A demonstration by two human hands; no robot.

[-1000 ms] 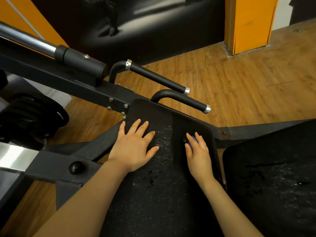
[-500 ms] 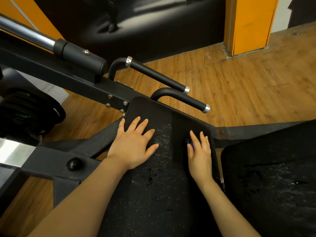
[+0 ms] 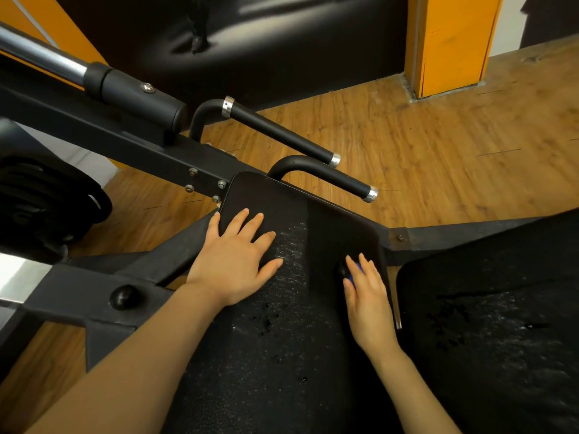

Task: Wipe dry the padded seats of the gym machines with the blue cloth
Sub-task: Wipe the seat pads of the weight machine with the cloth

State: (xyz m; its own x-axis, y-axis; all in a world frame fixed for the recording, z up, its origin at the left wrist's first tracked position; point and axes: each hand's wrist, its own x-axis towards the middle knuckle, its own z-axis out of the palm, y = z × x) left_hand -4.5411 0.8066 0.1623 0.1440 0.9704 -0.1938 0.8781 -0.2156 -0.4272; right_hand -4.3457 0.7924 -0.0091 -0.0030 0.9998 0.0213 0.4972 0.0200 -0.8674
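Now left hand (image 3: 233,261) flat, fingers spread on padded seat (image 3: 282,339); right hand (image 3: 368,296) prob. presses blue cloth (image 3: 353,275), fingers straight.

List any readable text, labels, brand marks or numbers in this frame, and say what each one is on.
None can be read.
The bolt head on the black sleeve has a small mark, too small to read.
The padded seat, the two handles, the weight plates and the orange pillar show no lettering.
The blue cloth is mostly hidden under the right hand; no label shows.
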